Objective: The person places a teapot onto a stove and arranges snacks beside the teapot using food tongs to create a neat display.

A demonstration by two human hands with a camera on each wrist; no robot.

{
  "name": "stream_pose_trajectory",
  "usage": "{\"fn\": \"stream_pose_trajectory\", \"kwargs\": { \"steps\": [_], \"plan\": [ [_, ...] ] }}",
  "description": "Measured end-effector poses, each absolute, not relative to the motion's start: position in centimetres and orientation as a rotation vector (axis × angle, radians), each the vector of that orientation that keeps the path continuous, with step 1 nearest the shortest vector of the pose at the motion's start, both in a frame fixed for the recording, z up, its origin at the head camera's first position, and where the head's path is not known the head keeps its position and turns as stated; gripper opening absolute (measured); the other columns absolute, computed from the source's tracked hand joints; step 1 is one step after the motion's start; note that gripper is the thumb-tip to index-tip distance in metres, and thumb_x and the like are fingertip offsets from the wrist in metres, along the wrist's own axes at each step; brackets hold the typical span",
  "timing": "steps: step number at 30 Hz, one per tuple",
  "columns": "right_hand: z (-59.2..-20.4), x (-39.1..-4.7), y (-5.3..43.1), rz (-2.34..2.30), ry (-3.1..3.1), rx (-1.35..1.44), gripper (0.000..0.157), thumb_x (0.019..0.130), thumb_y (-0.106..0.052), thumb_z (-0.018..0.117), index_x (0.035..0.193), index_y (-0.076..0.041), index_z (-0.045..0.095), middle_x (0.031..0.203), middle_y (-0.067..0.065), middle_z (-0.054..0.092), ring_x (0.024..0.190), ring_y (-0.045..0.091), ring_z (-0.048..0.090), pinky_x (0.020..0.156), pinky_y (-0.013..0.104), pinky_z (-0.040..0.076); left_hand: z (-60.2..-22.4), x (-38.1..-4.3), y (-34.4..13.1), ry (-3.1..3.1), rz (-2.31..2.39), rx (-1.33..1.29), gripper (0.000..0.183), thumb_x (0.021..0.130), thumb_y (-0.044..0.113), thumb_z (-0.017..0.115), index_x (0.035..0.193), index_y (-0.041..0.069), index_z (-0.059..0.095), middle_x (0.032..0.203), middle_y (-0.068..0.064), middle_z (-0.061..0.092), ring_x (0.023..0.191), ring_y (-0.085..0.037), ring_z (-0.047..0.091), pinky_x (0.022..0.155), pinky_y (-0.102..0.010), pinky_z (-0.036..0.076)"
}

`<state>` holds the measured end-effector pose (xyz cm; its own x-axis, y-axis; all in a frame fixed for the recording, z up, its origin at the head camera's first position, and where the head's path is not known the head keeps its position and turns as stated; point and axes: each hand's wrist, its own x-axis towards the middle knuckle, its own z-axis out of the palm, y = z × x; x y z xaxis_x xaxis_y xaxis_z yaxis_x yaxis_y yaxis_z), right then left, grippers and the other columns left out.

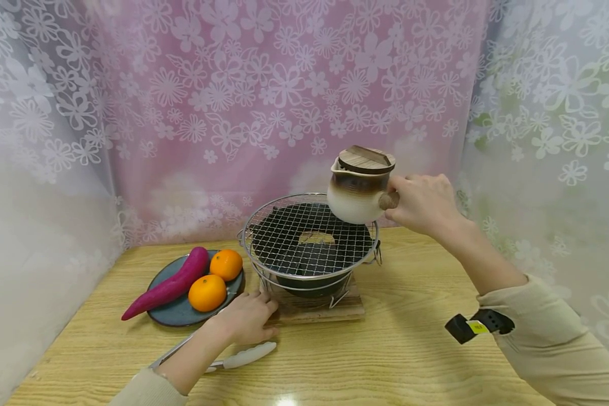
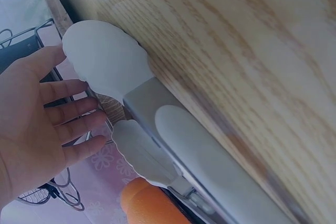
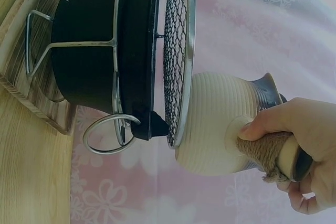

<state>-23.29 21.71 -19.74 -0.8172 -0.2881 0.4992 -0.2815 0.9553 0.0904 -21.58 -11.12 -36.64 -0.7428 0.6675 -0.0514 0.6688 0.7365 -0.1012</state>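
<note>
My right hand (image 1: 426, 206) grips the twine-wrapped side handle (image 3: 265, 148) of a cream-and-brown ceramic teapot (image 1: 354, 197). A wooden lid (image 1: 367, 159) sits on top of it. The teapot is at the right rear of a round wire grill mesh (image 1: 279, 254); whether its base touches the mesh I cannot tell. Below the mesh is a black tabletop stove (image 3: 86, 45) in a wire frame. My left hand (image 1: 246, 318) is low by the stove's front left, fingers spread and extended in the left wrist view, beside tongs (image 2: 105, 51) with pale tips. It holds nothing.
Left of the stove, a dark plate (image 1: 170, 317) bears a purple sweet potato (image 1: 175, 285) and two oranges (image 1: 207, 293). A wooden board (image 1: 352, 309) supports the stove on the table (image 1: 411, 338). Floral curtains (image 1: 284, 84) hang behind and at both sides.
</note>
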Motion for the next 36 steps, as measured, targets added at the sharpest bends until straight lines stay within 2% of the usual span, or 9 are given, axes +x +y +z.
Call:
{"fn": "stream_pose_trajectory", "kwargs": {
  "steps": [4, 14, 29, 36],
  "plan": [
    [-19.8, -23.3, 21.6, -0.007, -2.566, 0.419, 0.016, 0.075, -0.025, 0.066, 0.082, -0.013, 0.058, 0.063, 0.001, 0.053, 0.058, 0.023, 0.050, 0.057, 0.046, 0.037, -36.6, -21.5, -11.1, 2.919, -0.175, 1.122, 0.047, 0.083, 0.043, 0.063, 0.114, 0.007, 0.061, 0.110, -0.009, 0.057, 0.102, -0.026, 0.053, 0.084, -0.043, 0.044],
    [-19.7, -23.3, 21.0, -0.013, -2.586, 0.443, 0.022, 0.073, -0.026, 0.071, 0.082, -0.013, 0.056, 0.065, 0.001, 0.052, 0.060, 0.024, 0.049, 0.060, 0.047, 0.038, -36.6, -21.5, -11.1, 2.914, -0.171, 1.108, 0.049, 0.084, 0.043, 0.063, 0.117, 0.007, 0.060, 0.119, -0.012, 0.056, 0.109, -0.029, 0.052, 0.086, -0.044, 0.043],
    [-19.5, -23.3, 20.0, -0.010, -2.603, 0.479, 0.017, 0.073, -0.022, 0.067, 0.083, -0.012, 0.058, 0.069, 0.003, 0.057, 0.063, 0.025, 0.053, 0.063, 0.047, 0.038, -36.6, -21.4, -11.1, 2.922, -0.175, 1.115, 0.046, 0.083, 0.043, 0.063, 0.113, 0.008, 0.061, 0.111, -0.009, 0.057, 0.102, -0.026, 0.054, 0.082, -0.042, 0.044],
    [-19.7, -23.4, 19.8, -0.024, -2.604, 0.480, 0.023, 0.072, -0.024, 0.071, 0.087, -0.011, 0.062, 0.071, 0.003, 0.058, 0.063, 0.025, 0.053, 0.062, 0.044, 0.038, -36.5, -21.3, -11.1, 2.917, -0.172, 1.115, 0.047, 0.084, 0.043, 0.063, 0.115, 0.007, 0.061, 0.113, -0.010, 0.057, 0.103, -0.027, 0.053, 0.083, -0.043, 0.044]
  ]
}}
